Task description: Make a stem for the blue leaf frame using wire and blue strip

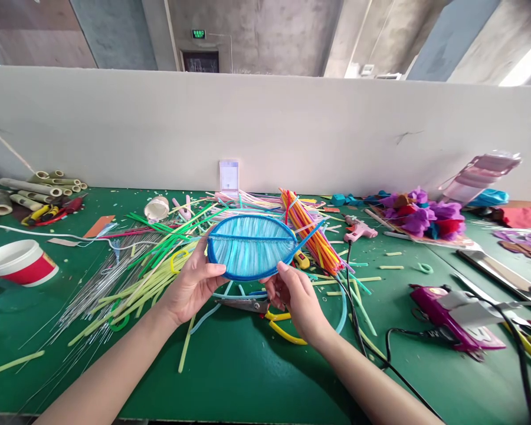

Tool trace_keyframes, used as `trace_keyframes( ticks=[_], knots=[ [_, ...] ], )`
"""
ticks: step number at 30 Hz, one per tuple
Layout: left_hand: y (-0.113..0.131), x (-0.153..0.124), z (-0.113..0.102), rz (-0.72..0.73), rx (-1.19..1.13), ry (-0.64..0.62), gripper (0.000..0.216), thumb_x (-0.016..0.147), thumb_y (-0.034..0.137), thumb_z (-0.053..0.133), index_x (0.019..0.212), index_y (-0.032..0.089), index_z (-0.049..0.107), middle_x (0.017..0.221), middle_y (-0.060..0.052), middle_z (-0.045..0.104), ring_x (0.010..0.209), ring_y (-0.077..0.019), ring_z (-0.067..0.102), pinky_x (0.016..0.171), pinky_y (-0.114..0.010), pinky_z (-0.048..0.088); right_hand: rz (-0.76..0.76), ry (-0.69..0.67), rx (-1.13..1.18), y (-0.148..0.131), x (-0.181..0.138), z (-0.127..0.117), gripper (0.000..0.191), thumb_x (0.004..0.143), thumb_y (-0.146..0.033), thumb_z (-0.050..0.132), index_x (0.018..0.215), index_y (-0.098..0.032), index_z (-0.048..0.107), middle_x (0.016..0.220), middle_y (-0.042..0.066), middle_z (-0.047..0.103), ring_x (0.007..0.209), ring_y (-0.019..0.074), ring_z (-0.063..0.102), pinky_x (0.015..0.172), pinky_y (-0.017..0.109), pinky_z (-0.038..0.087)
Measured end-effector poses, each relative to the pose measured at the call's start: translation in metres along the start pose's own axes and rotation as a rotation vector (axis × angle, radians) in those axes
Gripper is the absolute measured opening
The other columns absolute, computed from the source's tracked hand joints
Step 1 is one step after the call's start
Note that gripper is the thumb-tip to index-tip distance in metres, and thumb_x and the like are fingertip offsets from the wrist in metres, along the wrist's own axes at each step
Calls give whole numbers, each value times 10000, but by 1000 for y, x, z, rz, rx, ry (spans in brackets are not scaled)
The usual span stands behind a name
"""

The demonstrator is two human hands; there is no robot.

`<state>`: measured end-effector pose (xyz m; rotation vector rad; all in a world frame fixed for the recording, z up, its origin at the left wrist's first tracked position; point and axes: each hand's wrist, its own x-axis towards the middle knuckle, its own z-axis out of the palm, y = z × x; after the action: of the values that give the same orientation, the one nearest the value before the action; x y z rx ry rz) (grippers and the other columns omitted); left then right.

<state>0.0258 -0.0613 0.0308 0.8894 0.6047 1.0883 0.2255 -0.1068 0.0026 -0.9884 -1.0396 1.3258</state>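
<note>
I hold a blue leaf-shaped piece [251, 246] above the green table [248, 372]; it has a dark blue rim, a centre rib and pale blue fibres across it. My left hand [193, 282] grips its left end, fingers curled round the rim. My right hand [297, 296] pinches its lower right edge, where a blue stem sticks out to the upper right. Scissors [243, 304] lie on the table just below my hands.
Green, yellow and orange sticks [159, 254] and thin wires [88, 289] are heaped on the left and centre. A red-and-white cup [20, 262] stands far left, bamboo tubes [30, 189] behind it. A magenta glue gun [451, 310] with black cord lies right; purple flowers [425, 215] behind.
</note>
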Motion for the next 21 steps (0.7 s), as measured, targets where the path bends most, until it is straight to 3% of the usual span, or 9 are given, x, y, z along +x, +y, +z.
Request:
trace_keyframes(
  ticks=[7, 21],
  knots=[
    [1, -2, 1, -9, -2, 9, 831, 736, 26, 718, 1452, 359, 457, 1212, -19, 667, 924, -160, 701, 679, -201, 635, -54, 126, -57, -5, 1, -4, 441, 868, -536, 604, 602, -186, 591, 519, -22, 502, 477, 106, 403, 468, 237, 315],
    [1, 0, 1, -17, 4, 19, 861, 717, 36, 730, 1462, 358, 443, 1237, -27, 667, 973, -193, 705, 681, -208, 633, -32, 141, -76, -7, 1, -3, 388, 831, -482, 594, 582, -186, 602, 497, -25, 504, 469, 109, 405, 476, 246, 316]
  ],
)
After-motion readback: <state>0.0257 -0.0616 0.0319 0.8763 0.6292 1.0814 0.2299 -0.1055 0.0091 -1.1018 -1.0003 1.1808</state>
